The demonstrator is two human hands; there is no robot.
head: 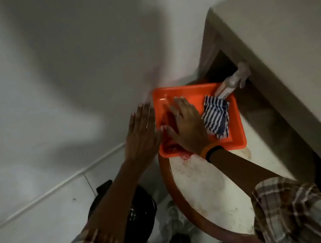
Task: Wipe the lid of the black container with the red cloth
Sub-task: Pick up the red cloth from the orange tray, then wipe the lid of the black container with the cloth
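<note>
The red cloth (171, 146) lies crumpled in the left part of an orange tray (234, 130). My right hand (187, 126) rests flat on the cloth with spread fingers and covers most of it. My left hand (142, 136) hovers open just outside the tray's left edge, fingers straight and holding nothing. The black container (142, 212) stands on the floor below the table, largely hidden behind my left forearm, so its lid is hard to make out.
The tray sits at the far side of a round white table (203, 186) with a wooden rim. A blue-and-white striped cloth (216, 116) lies in the tray's right half. A spray bottle (233, 81) leans at its back right corner. A wall ledge rises on the right.
</note>
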